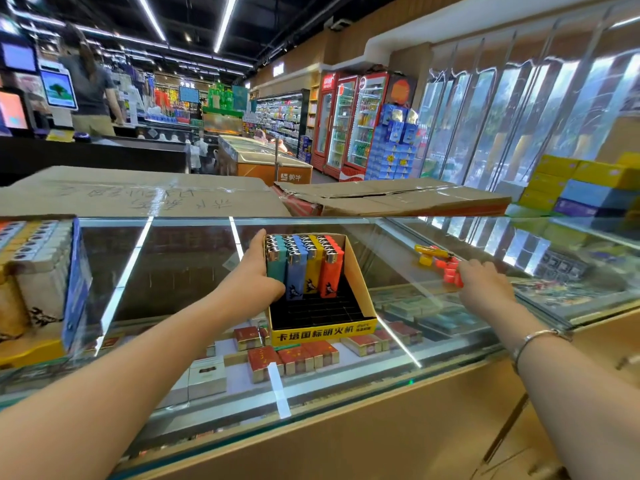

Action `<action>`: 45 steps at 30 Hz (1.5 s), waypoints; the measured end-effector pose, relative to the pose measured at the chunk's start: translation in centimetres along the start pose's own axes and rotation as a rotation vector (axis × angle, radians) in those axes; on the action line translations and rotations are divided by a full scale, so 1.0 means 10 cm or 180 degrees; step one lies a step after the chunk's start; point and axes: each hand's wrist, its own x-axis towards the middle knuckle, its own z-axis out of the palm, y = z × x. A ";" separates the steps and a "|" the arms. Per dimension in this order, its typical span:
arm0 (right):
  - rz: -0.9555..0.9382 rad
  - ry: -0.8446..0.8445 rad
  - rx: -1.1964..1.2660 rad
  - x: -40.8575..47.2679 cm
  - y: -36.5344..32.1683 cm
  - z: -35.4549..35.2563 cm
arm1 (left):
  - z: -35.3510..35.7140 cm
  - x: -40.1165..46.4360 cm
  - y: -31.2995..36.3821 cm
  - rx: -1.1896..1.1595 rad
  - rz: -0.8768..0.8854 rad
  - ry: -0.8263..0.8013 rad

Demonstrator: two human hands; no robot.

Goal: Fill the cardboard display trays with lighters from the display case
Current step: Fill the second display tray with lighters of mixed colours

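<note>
Centrally, yellow tray (360,282) on glass counter (173,265), rear rows packed with upright lighters (304,268): teal, blue, yellow, red; front slots black. Left hand (258,271) at tray's left wall, thumb up along the side, fingers wrapped round the teal ones. Right hand (485,282), right of centre, fingers closed on red lighters (450,273) lying on the glass; yellow lighter (429,255) just behind. Cigarette packs (294,358) under the glass, lower centre. Cardboard boxes (145,195) beyond counter.
</note>
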 end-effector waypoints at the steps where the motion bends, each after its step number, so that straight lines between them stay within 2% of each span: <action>1: -0.0102 -0.0036 -0.0002 0.01 0.00 -0.01 | 0.00 0.00 0.00 0.0011 0.0011 0.0004; 5: -0.0493 -0.0299 0.0039 0.05 -0.04 -0.06 | 0.01 0.02 0.02 0.0043 -0.0027 0.0026; 7: -0.0456 -0.0440 0.0023 0.07 -0.06 -0.08 | 0.02 0.02 0.01 0.0043 -0.0036 0.0029; 12: 0.0263 0.0099 -0.0154 0.07 -0.12 0.01 | 0.00 0.01 0.00 0.0069 -0.0037 -0.0030; 15: 0.0418 0.0317 -0.0100 0.09 -0.17 0.07 | 0.00 0.02 -0.02 0.0067 -0.0015 -0.0032; 20: 0.0483 -0.0030 -0.0332 0.19 -0.18 0.05 | 0.00 0.01 0.00 0.0006 -0.0012 -0.0027; 27: 0.0185 -0.0220 -0.0028 0.27 -0.18 -0.04 | -0.02 -0.01 0.04 0.0124 -0.0014 -0.0109; 36: -0.0509 -0.1061 0.1382 0.16 -0.86 -0.33 | -0.14 -0.03 0.08 0.0662 -0.0014 -0.0288; 42: -0.0286 -0.0492 0.2727 0.15 -1.39 -0.68 | -0.31 -0.06 0.10 0.1033 -0.0098 -0.0428; 45: -0.0174 -0.0294 0.3902 0.14 -1.59 -0.80 | -0.39 -0.06 0.12 0.1346 -0.0118 -0.0427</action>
